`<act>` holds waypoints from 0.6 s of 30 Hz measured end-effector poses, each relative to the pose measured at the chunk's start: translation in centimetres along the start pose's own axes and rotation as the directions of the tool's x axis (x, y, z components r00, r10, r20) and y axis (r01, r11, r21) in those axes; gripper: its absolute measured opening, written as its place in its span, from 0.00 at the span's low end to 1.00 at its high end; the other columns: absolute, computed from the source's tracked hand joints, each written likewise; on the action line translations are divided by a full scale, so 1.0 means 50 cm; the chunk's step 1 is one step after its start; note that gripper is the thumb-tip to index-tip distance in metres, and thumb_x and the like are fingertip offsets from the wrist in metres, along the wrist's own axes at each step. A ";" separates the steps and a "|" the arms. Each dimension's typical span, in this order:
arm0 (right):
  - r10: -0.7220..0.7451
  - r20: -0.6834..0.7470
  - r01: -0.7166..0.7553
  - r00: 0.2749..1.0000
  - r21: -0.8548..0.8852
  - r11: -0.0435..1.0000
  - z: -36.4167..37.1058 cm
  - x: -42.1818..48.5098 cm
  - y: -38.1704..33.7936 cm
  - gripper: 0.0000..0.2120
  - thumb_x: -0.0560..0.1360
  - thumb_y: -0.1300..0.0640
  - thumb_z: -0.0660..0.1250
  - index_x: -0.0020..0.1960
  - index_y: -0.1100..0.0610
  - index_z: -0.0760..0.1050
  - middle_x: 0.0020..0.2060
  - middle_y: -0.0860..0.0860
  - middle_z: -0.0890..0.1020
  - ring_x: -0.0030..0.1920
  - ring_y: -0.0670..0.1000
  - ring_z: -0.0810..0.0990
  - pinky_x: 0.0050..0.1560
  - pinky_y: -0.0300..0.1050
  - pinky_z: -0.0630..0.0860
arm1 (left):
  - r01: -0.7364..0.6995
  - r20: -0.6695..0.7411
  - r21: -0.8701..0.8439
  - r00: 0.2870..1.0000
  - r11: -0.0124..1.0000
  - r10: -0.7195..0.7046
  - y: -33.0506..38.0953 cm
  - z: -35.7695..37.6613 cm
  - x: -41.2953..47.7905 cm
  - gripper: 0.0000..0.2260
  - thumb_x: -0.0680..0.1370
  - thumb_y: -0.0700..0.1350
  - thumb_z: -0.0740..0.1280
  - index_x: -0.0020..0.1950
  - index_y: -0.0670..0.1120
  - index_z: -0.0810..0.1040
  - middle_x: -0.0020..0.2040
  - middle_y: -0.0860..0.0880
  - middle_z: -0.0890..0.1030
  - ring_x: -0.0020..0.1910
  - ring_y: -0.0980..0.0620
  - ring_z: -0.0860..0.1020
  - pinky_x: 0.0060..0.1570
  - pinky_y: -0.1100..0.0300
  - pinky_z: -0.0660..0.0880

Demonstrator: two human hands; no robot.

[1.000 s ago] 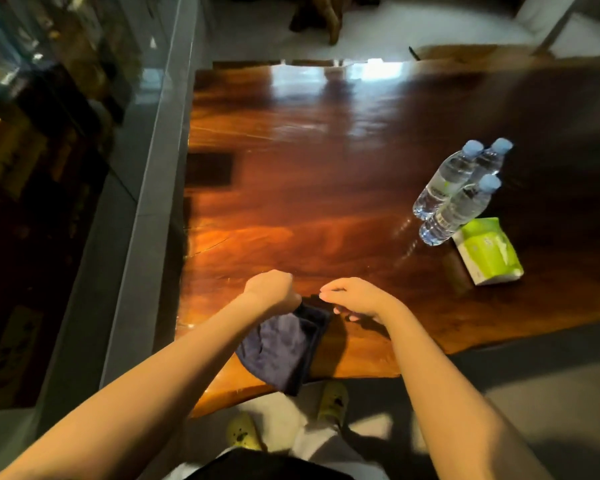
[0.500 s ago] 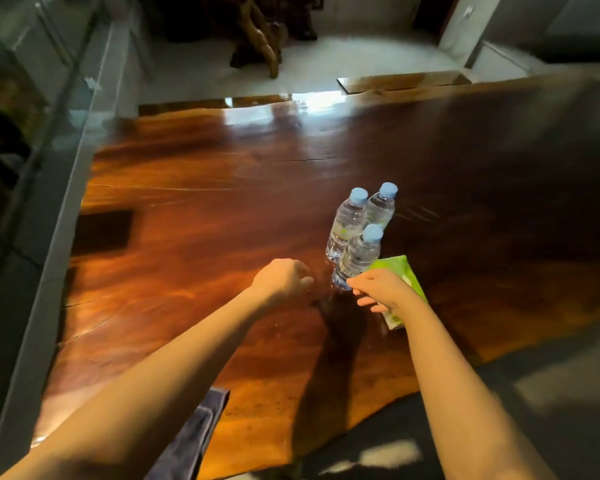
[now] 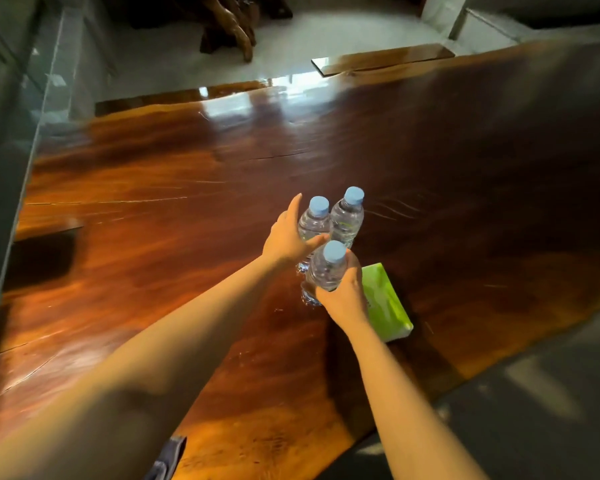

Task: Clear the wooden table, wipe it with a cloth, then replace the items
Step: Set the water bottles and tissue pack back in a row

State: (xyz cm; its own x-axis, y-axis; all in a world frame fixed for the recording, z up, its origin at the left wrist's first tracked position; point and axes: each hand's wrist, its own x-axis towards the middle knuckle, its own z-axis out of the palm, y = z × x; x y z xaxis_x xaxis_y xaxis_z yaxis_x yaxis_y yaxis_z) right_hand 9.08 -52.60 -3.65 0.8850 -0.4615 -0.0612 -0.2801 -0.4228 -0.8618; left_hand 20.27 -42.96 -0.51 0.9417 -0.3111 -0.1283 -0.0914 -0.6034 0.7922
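Right hand wrapped around the nearest water bottle; left hand spread against a second bottle, not yet closed. A third bottle touches both and could topple when they lift. Tissue pack is partly hidden; cloth is cut off at the desk edge.

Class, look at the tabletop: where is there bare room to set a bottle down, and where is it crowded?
Bare wood lies left of the left hand, as far as the glass wall, and beyond the bottles toward the far edge. It is crowded at the near right: three bottles cluster beside the green pack, with the right hand gripping the nearest bottle. A dark cloth sits at the near edge.
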 end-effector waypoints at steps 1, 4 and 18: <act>-0.028 -0.037 0.028 0.999 0.021 0.999 0.006 0.001 0.005 0.39 0.63 0.63 0.78 0.69 0.64 0.63 0.65 0.58 0.72 0.65 0.56 0.72 0.59 0.33 0.67 | -0.006 0.007 -0.021 1.000 1.000 0.006 0.000 0.008 0.008 0.45 0.68 0.55 0.75 0.76 0.51 0.52 0.75 0.46 0.64 0.72 0.45 0.66 0.67 0.46 0.68; -0.087 -0.087 0.091 0.992 0.041 0.995 0.017 0.005 0.025 0.34 0.64 0.67 0.75 0.67 0.63 0.65 0.63 0.59 0.74 0.64 0.56 0.74 0.58 0.29 0.66 | -0.037 -0.004 -0.102 0.999 0.994 0.037 -0.005 0.028 0.024 0.39 0.65 0.52 0.78 0.71 0.52 0.62 0.68 0.50 0.73 0.61 0.49 0.74 0.61 0.48 0.73; -0.052 -0.071 0.059 0.996 0.102 0.993 0.034 0.014 0.065 0.34 0.64 0.58 0.78 0.64 0.63 0.67 0.58 0.56 0.78 0.58 0.56 0.77 0.52 0.36 0.71 | -0.027 -0.064 -0.232 0.998 0.972 0.012 -0.016 0.043 0.014 0.28 0.62 0.52 0.77 0.55 0.57 0.65 0.49 0.57 0.77 0.46 0.56 0.77 0.40 0.65 0.70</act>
State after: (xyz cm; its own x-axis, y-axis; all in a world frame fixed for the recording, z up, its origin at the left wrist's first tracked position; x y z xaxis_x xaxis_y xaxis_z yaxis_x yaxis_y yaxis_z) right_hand 9.42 -52.96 -7.37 0.8699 -0.4929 0.0196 -0.1878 -0.3676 -0.9108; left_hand 20.29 -44.27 -2.53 0.9592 -0.2709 -0.0803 -0.0389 -0.4083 0.9120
